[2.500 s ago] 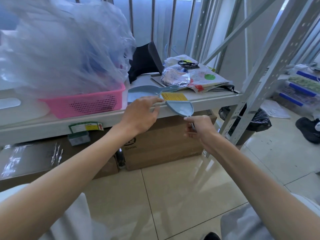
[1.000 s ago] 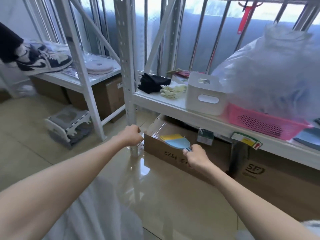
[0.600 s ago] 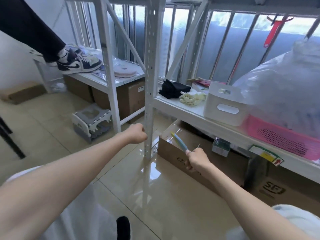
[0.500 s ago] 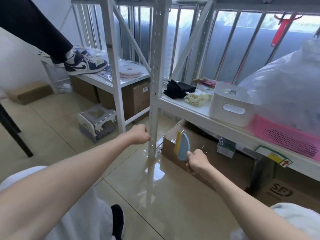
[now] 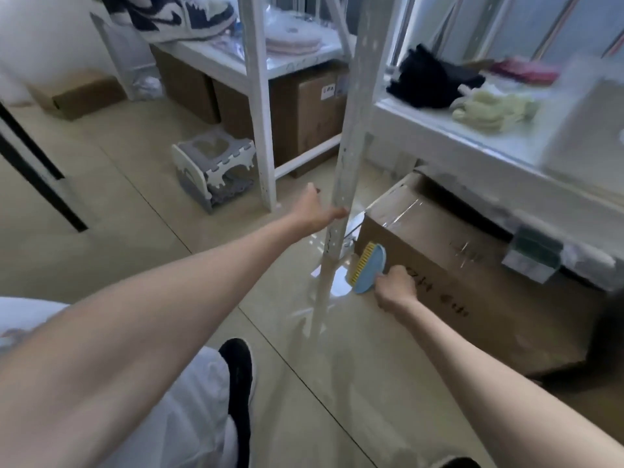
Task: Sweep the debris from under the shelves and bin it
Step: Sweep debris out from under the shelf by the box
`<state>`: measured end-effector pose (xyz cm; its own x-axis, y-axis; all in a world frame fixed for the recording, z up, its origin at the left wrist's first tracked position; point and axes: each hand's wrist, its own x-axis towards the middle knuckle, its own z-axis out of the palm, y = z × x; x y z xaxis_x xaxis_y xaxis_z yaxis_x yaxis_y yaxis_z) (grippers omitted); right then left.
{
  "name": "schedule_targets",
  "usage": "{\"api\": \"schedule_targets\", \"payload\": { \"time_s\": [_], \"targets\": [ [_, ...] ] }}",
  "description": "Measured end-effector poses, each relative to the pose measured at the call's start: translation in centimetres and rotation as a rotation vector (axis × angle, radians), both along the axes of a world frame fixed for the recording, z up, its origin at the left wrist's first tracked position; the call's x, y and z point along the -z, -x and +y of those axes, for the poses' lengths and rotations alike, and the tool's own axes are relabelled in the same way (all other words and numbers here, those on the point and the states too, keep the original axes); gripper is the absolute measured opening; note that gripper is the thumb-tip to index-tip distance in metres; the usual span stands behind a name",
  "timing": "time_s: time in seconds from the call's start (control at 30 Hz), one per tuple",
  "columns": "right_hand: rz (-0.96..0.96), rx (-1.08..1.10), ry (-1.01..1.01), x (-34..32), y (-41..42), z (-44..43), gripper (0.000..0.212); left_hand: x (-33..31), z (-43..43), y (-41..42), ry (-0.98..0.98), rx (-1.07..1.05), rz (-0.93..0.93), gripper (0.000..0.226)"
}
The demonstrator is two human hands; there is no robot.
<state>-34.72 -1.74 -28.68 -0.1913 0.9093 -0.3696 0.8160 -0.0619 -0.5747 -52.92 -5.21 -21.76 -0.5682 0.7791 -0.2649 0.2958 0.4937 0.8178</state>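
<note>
Low over the floor (image 5: 162,265), just beside the front corner of a cardboard box (image 5: 466,265), a small blue brush (image 5: 368,270) with yellow bristles is held tilted on edge, bristles turned up and to the left. The right hand (image 5: 396,288) holds it from the lower right: the fingers are closed around the handle, which is hidden inside the fist, so the blue head sticks out up and to the left of the knuckles. The brush head is close to the foot of a white metal upright (image 5: 347,146), between that post and the box.

The left hand (image 5: 315,212) is higher up and to the left, its fingers wrapped around the same upright, thumb on the near side. Whether it also holds anything else I cannot tell.

The box sits on the floor under the lower shelf (image 5: 479,150), its near face marked with dark handwriting. On that shelf lie a black cloth (image 5: 429,79) and pale gloves (image 5: 493,108), side by side near the shelf's left end. Beyond the post, a grey and white folding stool (image 5: 212,167) stands on the floor beside a second rack, where a dark and white sneaker (image 5: 179,11) rests on the shelf edge. A black shoe (image 5: 239,376) shows at the bottom, on the tiles.
</note>
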Motion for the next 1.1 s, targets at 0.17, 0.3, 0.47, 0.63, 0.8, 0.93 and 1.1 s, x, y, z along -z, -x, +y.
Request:
{"api": "schedule_targets", "payload": {
  "time_s": [0.17,0.3,0.47,0.63,0.8,0.93,1.1],
  "targets": [
    [-0.033,0.022,-0.049,4.6,2.7,3.5,0.031,5.0,6.3,1.1,-0.118,-0.157,-0.097,0.104],
    [-0.065,-0.007,-0.085,7.8,4.5,5.6,0.034,7.1,10.3,1.6,-0.264,-0.172,-0.104,0.099],
    [-0.103,-0.061,-0.149,10.5,6.3,7.0,0.037,7.6,13.2,2.5,-0.471,-0.105,0.024,0.07],
    [-0.148,-0.049,-0.206,12.1,9.0,8.0,0.03,9.2,14.5,3.9,-0.599,-0.082,0.043,0.033],
    [-0.202,-0.022,-0.241,14.0,11.6,8.0,0.025,10.5,14.8,3.9,-0.688,-0.11,0.078,0.037],
    [-0.207,-0.018,-0.174,14.7,12.7,7.9,0.024,10.6,14.9,3.8,-0.75,-0.141,0.135,0.032],
    [-0.204,-0.067,-0.162,14.5,13.8,8.9,0.029,11.0,15.3,3.9,-0.782,-0.137,0.182,0.036]
  ]
}}
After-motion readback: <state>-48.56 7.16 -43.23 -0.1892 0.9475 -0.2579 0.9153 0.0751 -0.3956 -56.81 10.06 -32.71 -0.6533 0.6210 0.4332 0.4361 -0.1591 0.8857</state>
